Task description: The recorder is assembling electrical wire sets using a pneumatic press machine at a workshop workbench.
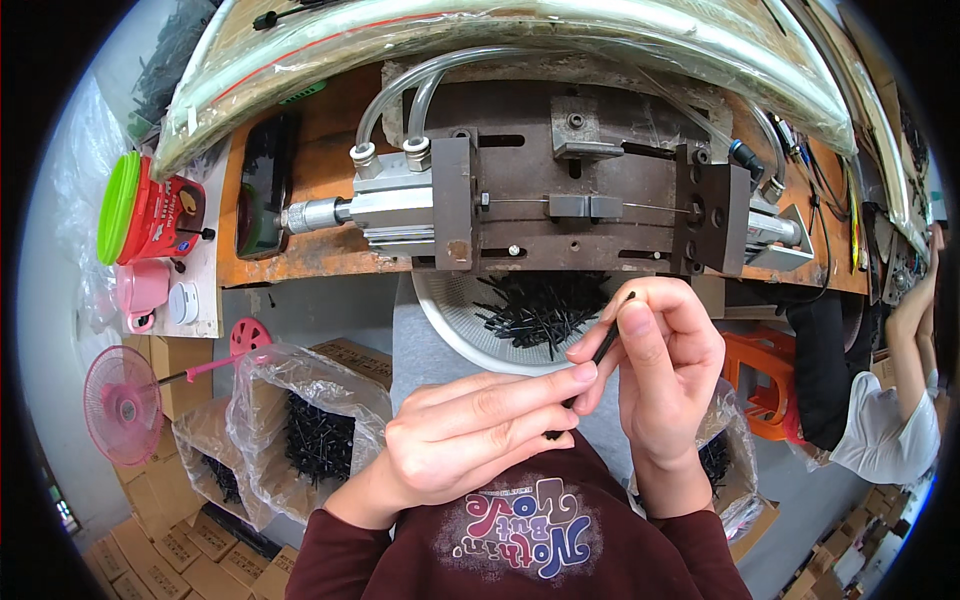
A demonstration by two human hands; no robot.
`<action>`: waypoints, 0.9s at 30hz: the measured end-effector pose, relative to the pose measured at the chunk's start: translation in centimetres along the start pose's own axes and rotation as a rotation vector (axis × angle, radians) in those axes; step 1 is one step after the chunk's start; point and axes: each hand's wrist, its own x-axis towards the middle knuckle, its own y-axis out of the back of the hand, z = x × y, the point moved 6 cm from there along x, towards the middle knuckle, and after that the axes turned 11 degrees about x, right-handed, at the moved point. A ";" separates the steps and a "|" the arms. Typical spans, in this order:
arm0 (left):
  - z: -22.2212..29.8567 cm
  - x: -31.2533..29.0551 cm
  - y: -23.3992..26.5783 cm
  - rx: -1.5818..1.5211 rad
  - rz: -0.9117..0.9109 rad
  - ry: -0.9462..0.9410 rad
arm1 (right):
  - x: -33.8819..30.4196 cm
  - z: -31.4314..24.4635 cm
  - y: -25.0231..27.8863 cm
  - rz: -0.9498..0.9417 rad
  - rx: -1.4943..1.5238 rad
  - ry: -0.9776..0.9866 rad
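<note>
In front of my chest, my right hand [665, 370] pinches a thin black rod-shaped part [606, 343] between thumb and fingers, its tip pointing up and away. My left hand [480, 430] has its fingers pressed together at the rod's lower end. A bit of black [554, 435] also shows under the left fingers; whether it is a second part I cannot tell. Beyond my hands, a white basket [440, 325] holds a heap of similar black parts [545, 310]. Behind that sits a dark metal fixture [520, 240] with a small block [585, 207] on a thin rod at its middle.
Air cylinders [392, 215] with clear hoses [425, 100] flank the fixture on a wooden bench [330, 250]. Left are a phone [265, 180], a red bucket [165, 215], a pink fan [125, 405] and plastic-lined boxes [260, 410] of black parts. Right are an orange stool [755, 375] and another person [890, 430].
</note>
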 end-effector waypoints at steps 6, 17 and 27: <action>-0.2 0.6 -0.6 0.118 0.040 -0.032 | -0.1 0.6 1.1 0.066 -0.013 -0.120; -2.6 4.2 -4.3 0.679 0.101 -0.030 | -1.9 -0.2 4.2 0.199 -0.306 -0.036; -2.5 4.7 -3.9 0.708 0.068 0.025 | 3.8 -6.7 -2.0 -0.066 -0.738 0.468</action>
